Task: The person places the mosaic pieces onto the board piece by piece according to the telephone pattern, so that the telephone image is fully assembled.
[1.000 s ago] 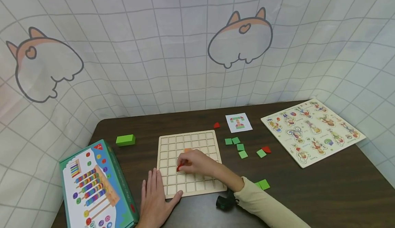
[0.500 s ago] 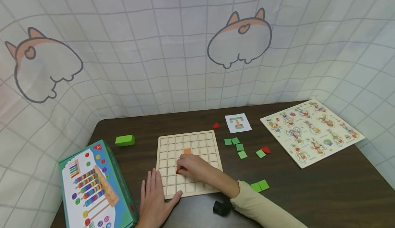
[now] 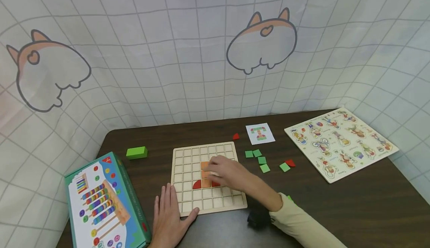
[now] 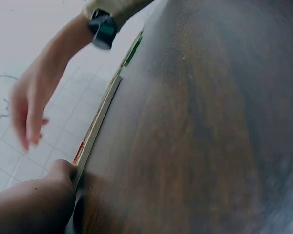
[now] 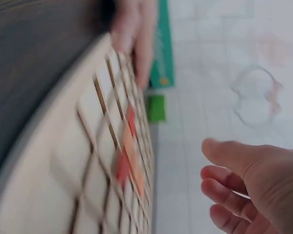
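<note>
My left hand lies with straight fingers along the left edge of the wooden grid board, thumb at its front edge. Over the board hovers my right hand, its fingers loosely bent; the right wrist view shows nothing between the fingers of that hand, held apart from the board. A column of orange square tiles sits in the grid, partly hidden by the hand. Left of its lowest tile is a red quarter-round tile; another red tile shows on the right.
Loose green tiles and red tiles lie right of the board, near a pattern card. A picture puzzle board is at far right. Left stand a green block and a toy box.
My right hand has let go of the red quarter-round tile, now seated beside the orange column, and moved up and right. My left hand stays in place.
</note>
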### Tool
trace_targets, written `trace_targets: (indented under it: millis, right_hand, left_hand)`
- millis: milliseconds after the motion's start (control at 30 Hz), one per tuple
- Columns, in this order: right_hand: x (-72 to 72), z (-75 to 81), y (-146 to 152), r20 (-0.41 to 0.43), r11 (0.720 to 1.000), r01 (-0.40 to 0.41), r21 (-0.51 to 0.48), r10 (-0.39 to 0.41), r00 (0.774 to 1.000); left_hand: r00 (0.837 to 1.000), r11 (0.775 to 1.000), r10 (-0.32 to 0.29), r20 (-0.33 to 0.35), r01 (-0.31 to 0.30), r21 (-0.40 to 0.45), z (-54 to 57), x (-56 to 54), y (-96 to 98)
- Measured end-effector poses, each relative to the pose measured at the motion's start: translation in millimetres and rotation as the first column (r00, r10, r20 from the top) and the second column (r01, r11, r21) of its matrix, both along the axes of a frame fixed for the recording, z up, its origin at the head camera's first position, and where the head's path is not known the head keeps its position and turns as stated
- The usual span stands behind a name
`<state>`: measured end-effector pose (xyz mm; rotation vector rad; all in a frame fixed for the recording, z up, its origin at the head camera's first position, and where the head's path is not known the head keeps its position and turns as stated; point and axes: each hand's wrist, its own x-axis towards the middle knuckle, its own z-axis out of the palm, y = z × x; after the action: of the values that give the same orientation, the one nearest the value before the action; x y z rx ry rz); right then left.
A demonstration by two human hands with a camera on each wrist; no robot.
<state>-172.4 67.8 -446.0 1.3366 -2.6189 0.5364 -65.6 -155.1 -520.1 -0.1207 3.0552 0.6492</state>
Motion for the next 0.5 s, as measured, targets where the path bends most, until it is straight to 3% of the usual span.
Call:
trace_targets:
  millis: [167,333,500]
  right_hand:
    - [-5.2,-1.1,66,0.079,0.994,0.109,-0.013,-0.107,0.991]
    - [-7.3,-13.8,130,0.169,0.97,0.241,0.016,-0.24,0.956]
    - [-8.2,-25.6,167,0.175,0.966,0.258,0.021,-0.257,0.95]
  left_hand:
    - [1.0,1.0,0.003,0.009,-0.003,-0.003,-0.5,0.7,-1.0]
    - [1.0,1.0,0.002,-0.015,-0.002,0.006,-1.7,1.5,-0.9]
    - [1.0,1.0,0.002,-0.003,-0.002,0.004,-1.2,1.0,-0.6]
